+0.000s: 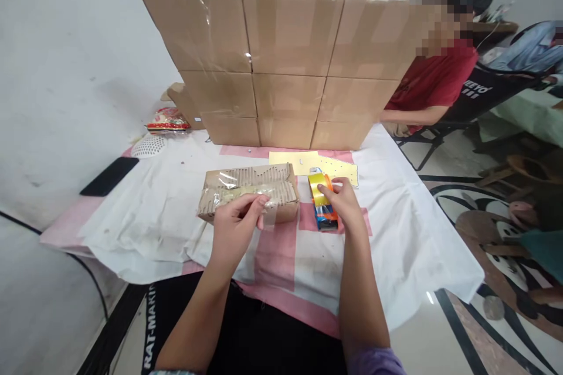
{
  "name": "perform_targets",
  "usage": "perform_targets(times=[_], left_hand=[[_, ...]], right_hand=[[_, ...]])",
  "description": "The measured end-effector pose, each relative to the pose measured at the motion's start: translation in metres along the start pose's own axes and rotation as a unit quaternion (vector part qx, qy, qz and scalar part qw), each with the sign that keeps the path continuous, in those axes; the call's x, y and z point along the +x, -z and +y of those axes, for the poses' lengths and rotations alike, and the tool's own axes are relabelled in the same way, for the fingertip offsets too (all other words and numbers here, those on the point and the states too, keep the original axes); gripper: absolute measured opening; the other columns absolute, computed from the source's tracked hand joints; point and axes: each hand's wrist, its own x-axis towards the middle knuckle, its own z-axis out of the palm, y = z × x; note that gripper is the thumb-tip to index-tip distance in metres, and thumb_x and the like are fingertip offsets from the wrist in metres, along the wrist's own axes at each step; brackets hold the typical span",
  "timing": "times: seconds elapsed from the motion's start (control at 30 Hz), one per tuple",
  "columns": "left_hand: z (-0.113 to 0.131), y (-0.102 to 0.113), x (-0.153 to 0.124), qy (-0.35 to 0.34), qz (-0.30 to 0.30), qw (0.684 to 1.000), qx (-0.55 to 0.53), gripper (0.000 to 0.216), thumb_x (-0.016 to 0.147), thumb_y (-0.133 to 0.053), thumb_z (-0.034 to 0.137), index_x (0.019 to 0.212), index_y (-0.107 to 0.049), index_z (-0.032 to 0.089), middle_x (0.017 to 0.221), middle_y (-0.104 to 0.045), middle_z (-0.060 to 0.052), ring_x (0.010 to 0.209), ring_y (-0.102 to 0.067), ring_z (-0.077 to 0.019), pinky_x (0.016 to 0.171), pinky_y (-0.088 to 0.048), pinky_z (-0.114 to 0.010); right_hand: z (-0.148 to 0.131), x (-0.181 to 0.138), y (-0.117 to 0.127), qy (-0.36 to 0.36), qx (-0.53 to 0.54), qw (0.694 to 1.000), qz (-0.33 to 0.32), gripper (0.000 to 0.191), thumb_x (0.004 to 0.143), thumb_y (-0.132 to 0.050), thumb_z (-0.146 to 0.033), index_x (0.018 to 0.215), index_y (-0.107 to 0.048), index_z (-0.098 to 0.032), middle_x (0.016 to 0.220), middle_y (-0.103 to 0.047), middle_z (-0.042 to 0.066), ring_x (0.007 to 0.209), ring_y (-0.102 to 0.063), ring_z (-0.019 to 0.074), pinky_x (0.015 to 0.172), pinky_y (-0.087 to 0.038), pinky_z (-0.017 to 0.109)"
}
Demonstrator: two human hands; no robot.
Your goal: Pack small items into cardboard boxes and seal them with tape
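A small brown cardboard box lies on the table before me, with torn corrugated strips and shiny clear tape across its top. My left hand is closed in a pinch at the box's near side, on what looks like a strip of clear tape. Just right of the box, my right hand grips a tape dispenser in blue and orange, which carries a yellowish tape roll. My right thumb rests on the roll.
A wall of taped cardboard stands across the table's back. Behind the dispenser lies a yellow sheet. At left are a black phone, a white perforated object and a red packet. A person in red sits at right.
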Motion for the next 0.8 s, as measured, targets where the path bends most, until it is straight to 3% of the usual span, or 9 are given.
perform_targets(times=[0.1, 0.13, 0.23, 0.33, 0.4, 0.53, 0.6, 0.7, 0.8], left_hand=[[-0.004, 0.004, -0.003, 0.009, 0.005, 1.000, -0.012, 0.026, 0.092, -0.064, 0.040, 0.082, -0.075, 0.019, 0.046, -0.052, 0.007, 0.045, -0.048, -0.0079, 0.049, -0.040, -0.020], [-0.005, 0.006, -0.005, 0.012, 0.007, 1.000, -0.015, 0.026, 0.093, -0.064, 0.040, 0.082, -0.075, 0.019, 0.046, -0.052, 0.007, 0.044, -0.048, -0.0078, 0.049, -0.040, -0.020], [-0.008, 0.009, -0.011, 0.017, -0.002, 1.000, -0.011, 0.026, 0.093, -0.063, 0.040, 0.082, -0.076, 0.019, 0.046, -0.052, 0.007, 0.044, -0.048, -0.0080, 0.048, -0.040, -0.020], [-0.011, 0.005, -0.017, 0.014, -0.014, 1.000, -0.004, 0.025, 0.094, -0.063, 0.038, 0.084, -0.077, 0.020, 0.047, -0.054, 0.006, 0.045, -0.050, -0.0083, 0.050, -0.042, -0.021], [-0.013, 0.000, -0.021, 0.004, -0.014, 1.000, -0.003, 0.023, 0.095, -0.062, 0.036, 0.089, -0.077, 0.020, 0.049, -0.057, 0.006, 0.046, -0.052, -0.0086, 0.052, -0.045, -0.021], [-0.014, -0.010, -0.028, -0.006, -0.032, 0.999, 0.004, 0.022, 0.095, -0.061, 0.033, 0.108, -0.075, 0.021, 0.065, -0.071, 0.003, 0.056, -0.063, -0.0105, 0.060, -0.051, -0.021], [-0.012, -0.009, -0.029, 0.005, -0.038, 0.999, 0.010, 0.034, 0.092, -0.064, 0.033, 0.124, -0.068, 0.021, 0.073, -0.075, 0.002, 0.062, -0.068, -0.0122, 0.062, -0.052, -0.021], [-0.010, -0.002, -0.029, 0.036, -0.019, 0.999, 0.018, 0.063, 0.090, -0.067, 0.034, 0.147, -0.046, 0.019, 0.065, -0.073, 0.005, 0.059, -0.066, -0.0113, 0.056, -0.049, -0.019], [-0.011, 0.009, -0.024, 0.026, 0.029, 0.999, 0.037, 0.065, 0.091, -0.066, 0.033, 0.150, -0.041, 0.020, 0.057, -0.068, 0.008, 0.052, -0.061, -0.0094, 0.054, -0.047, -0.018]], right_hand=[[-0.029, -0.013, 0.004, 0.177, -0.091, 0.975, 0.100, 0.045, 0.071, -0.079, -0.045, 0.106, -0.062, -0.021, 0.095, -0.066, 0.004, 0.084, -0.059, 0.0210, 0.079, -0.049, 0.037], [-0.042, -0.021, 0.003, 0.229, -0.091, 0.965, 0.085, 0.036, 0.077, -0.075, -0.044, 0.103, -0.065, -0.022, 0.097, -0.066, 0.004, 0.086, -0.058, 0.0204, 0.082, -0.047, 0.037], [-0.078, -0.048, -0.014, 0.317, -0.036, 0.947, -0.041, 0.014, 0.087, -0.068, -0.037, 0.092, -0.071, -0.024, 0.092, -0.066, 0.002, 0.089, -0.060, 0.0196, 0.084, -0.047, 0.036], [-0.093, -0.069, -0.036, 0.336, -0.004, 0.928, -0.160, 0.006, 0.087, -0.071, -0.031, 0.088, -0.073, -0.026, 0.091, -0.064, 0.002, 0.092, -0.061, 0.0203, 0.085, -0.048, 0.037], [-0.093, -0.075, -0.046, 0.329, -0.014, 0.925, -0.189, 0.003, 0.086, -0.072, -0.028, 0.083, -0.073, -0.027, 0.090, -0.063, 0.002, 0.091, -0.061, 0.0201, 0.085, -0.047, 0.038], [-0.087, -0.074, -0.052, 0.349, -0.021, 0.925, -0.149, 0.009, 0.086, -0.073, -0.024, 0.078, -0.073, -0.027, 0.091, -0.062, 0.001, 0.090, -0.060, 0.0197, 0.086, -0.046, 0.039], [-0.086, -0.072, -0.050, 0.358, -0.006, 0.926, -0.115, 0.009, 0.086, -0.073, -0.023, 0.079, -0.073, -0.028, 0.093, -0.061, 0.001, 0.092, -0.059, 0.0203, 0.087, -0.046, 0.039], [-0.088, -0.070, -0.045, 0.362, 0.031, 0.931, -0.048, 0.009, 0.087, -0.071, -0.023, 0.081, -0.073, -0.027, 0.093, -0.061, 0.002, 0.094, -0.060, 0.0211, 0.087, -0.048, 0.040], [-0.091, -0.069, -0.039, 0.358, 0.041, 0.933, -0.019, 0.007, 0.086, -0.072, -0.024, 0.080, -0.072, -0.027, 0.096, -0.062, 0.004, 0.098, -0.060, 0.0227, 0.091, -0.048, 0.043]])
